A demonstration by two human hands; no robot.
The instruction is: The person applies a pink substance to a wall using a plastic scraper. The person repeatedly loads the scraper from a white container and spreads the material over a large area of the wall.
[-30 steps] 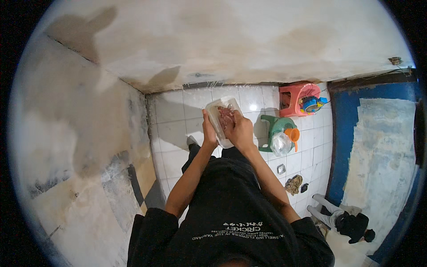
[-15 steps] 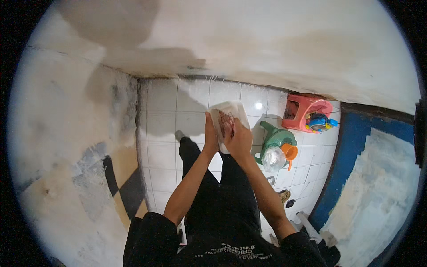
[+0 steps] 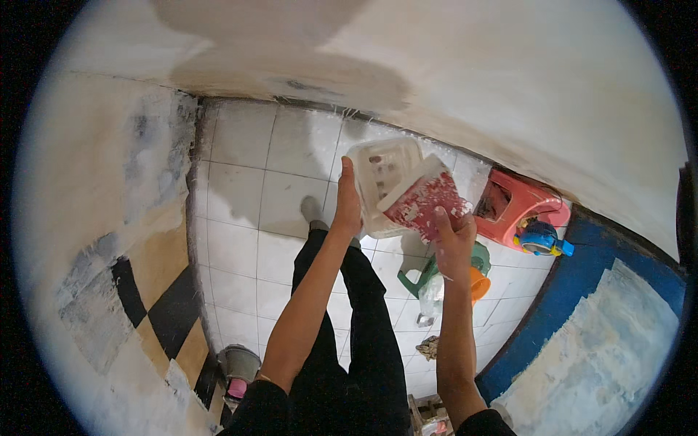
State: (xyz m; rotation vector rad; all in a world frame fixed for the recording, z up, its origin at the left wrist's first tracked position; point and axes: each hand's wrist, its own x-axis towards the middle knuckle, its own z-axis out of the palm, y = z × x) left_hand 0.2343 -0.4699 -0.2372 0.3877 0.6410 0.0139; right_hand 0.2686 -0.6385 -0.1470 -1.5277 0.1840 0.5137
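Observation:
A whitish translucent plastic tub (image 3: 378, 163), smeared inside, is held out in front of my body. My left hand (image 3: 347, 203) grips its left side, thumb up along the rim and the other fingers hidden beneath. In my right hand (image 3: 456, 243) is a red putty scraper (image 3: 427, 201) spotted with white putty. Thumb and fingers pinch its lower right part. The scraper's broad pale edge lies over the tub's right side; whether it touches the tub I cannot tell.
Right of my hands stand a red plastic stool (image 3: 523, 211) with a blue-and-yellow device (image 3: 539, 237), a green stool (image 3: 480, 256), an orange dipper (image 3: 478, 285) and a clear plastic bag (image 3: 432, 294). A grey bucket (image 3: 240, 360) sits lower left. Patched walls (image 3: 472, 65) close in ahead and left.
My right hand has drawn the scraper out of the tub toward the right, so its red blade now shows. The view has turned and shifted.

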